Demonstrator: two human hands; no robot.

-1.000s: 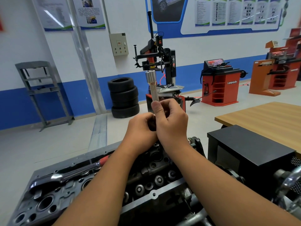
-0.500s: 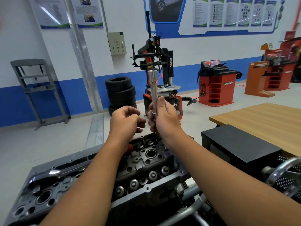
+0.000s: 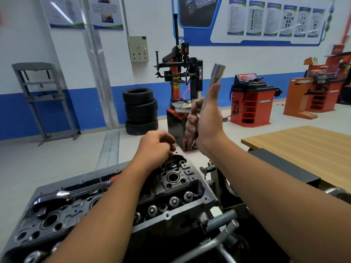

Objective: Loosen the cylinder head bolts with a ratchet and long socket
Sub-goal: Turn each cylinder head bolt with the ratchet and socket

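Nearest: one dark cast-metal cylinder head (image 3: 171, 188) on a stand, four round valve-spring caps in a row along its near edge. One chrome ratchet wrench with a red grip (image 3: 76, 192) lies flat across the head's left part, no hand on it.

Two bare forearms reach over the head. Left hand (image 3: 156, 147) hovers over the far end of the head, fingers loosely curled downward, holding nothing I can make out. Right hand (image 3: 204, 122) is raised well above the head, fingers wrapped round the lower shaft of one long silver socket (image 3: 216, 76), thumb lying up along it; the socket tilts to the right, wide end up, blurred.

Right of the head: one black metal box (image 3: 284, 166), then one light wooden bench (image 3: 307, 149).

Farther: one stack of three black tyres (image 3: 141, 111), one red-and-black tyre changer (image 3: 182, 88), one red wheel balancer (image 3: 250, 103), one grey metal rack (image 3: 41, 97) at the left wall, one beige electrical box (image 3: 138, 48) on the wall.

Versus half a second ago: the hands were close together, left fingertips at the socket's base; now the left hand is lower and apart. The socket stood upright, now leans right and sits higher.
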